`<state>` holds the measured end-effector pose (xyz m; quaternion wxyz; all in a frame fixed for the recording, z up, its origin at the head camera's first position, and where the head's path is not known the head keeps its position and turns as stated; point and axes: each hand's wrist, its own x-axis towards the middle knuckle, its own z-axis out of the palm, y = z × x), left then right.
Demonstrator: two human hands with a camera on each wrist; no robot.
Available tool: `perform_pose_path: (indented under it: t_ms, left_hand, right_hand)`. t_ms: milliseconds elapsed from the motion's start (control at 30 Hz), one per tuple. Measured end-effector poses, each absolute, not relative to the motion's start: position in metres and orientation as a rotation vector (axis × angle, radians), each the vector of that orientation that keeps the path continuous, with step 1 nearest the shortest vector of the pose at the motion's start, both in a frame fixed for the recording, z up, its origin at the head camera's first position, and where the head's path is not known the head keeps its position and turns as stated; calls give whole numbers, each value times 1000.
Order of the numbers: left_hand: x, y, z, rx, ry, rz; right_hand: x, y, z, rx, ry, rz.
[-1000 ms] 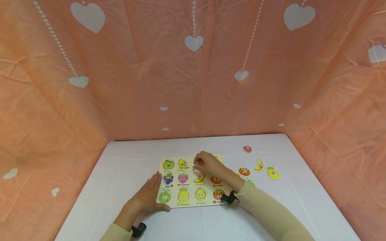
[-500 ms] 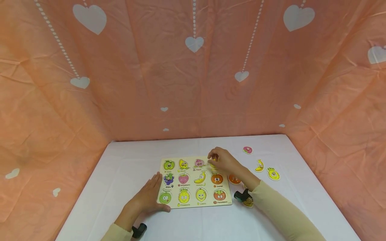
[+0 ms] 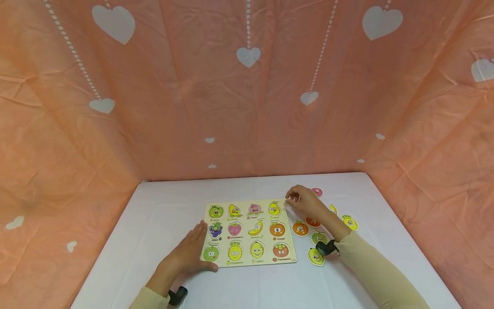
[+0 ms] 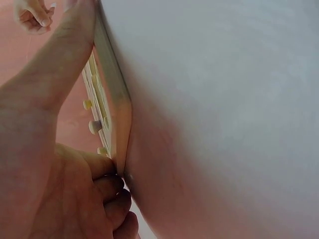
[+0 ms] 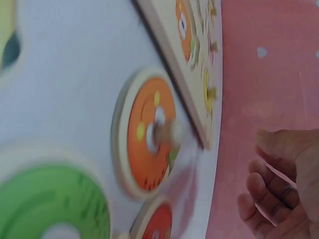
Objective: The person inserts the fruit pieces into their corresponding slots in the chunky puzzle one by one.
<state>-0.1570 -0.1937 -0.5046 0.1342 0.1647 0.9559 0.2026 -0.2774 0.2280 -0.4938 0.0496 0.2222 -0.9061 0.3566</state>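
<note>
Basically, left hand point(image 3: 191, 249) spread along the left and near edges of the cream rectangular wooden puzzle board point(image 3: 246, 250); right hand point(image 3: 308, 204) loosely curled, holding nothing visible, off its far-right corner. 2 risks: low black wrist camera point(image 3: 327, 248) could knock the green round wooden piece point(image 3: 318, 238); left-hand push could slide the board into the orange round wooden piece point(image 3: 300, 228).

Head view: soft, diffuse light; orange drape point(image 3: 58, 171) brighter at left than at back; faint shadows on white tabletop point(image 3: 247, 287); board lettering point(image 3: 283, 259) indistinct. Left wrist view: hazy, left hand point(image 4: 60, 184) dim, tabletop washed pale. Right wrist view: green piece point(image 5: 55, 199) blurred in foreground.
</note>
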Motion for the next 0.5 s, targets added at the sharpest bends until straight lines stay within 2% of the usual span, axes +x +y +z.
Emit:
perform_pose_path:
  t_ms: [500]
  left_hand:
    - [-159,-195,-509,513,2773,589]
  right_hand:
    - [-297,275,-488,466,-2729,1032]
